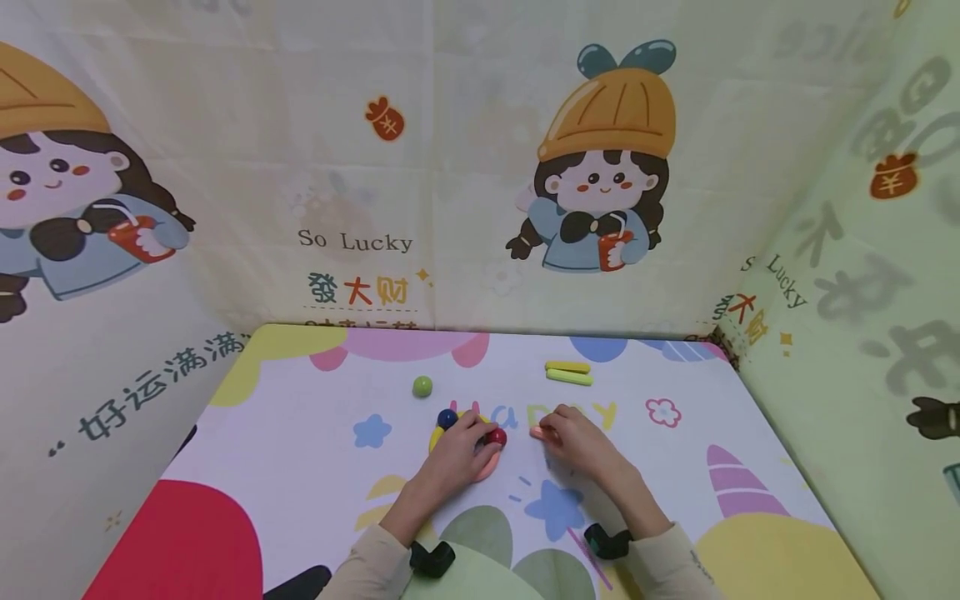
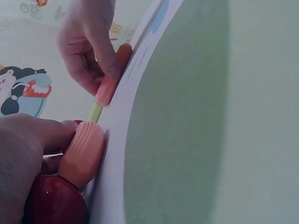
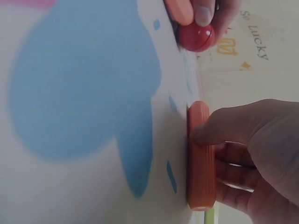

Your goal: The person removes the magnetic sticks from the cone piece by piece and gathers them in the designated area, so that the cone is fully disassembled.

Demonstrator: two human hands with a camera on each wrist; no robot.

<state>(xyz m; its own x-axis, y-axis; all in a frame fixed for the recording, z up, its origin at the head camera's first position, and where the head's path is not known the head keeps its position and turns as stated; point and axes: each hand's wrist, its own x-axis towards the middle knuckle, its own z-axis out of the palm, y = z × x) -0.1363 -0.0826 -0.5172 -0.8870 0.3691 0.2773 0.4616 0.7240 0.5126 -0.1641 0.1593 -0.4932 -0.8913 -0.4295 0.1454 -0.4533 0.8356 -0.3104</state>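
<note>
My left hand [image 1: 462, 446] holds a shiny red ball [image 1: 497, 437] at the end of a curved salmon piece [image 2: 83, 154]. These belong to a cluster with a dark blue ball [image 1: 447, 418] and yellow curved pieces [image 1: 434, 438], partly hidden under the hand. Closer to the left wrist camera a second red ball [image 2: 56, 203] touches the salmon piece. To the right, my right hand [image 1: 581, 440] pinches a straight salmon stick [image 3: 201, 158] between thumb and fingers. The stick lies along the tabletop, apart from the cluster.
A green ball [image 1: 422, 386] sits behind the cluster. At the back right lie a yellow stick [image 1: 567, 367] and a lime-green stick [image 1: 569, 377], side by side. The printed tabletop [image 1: 300, 467] meets a patterned cloth [image 1: 465, 292] at its back edge.
</note>
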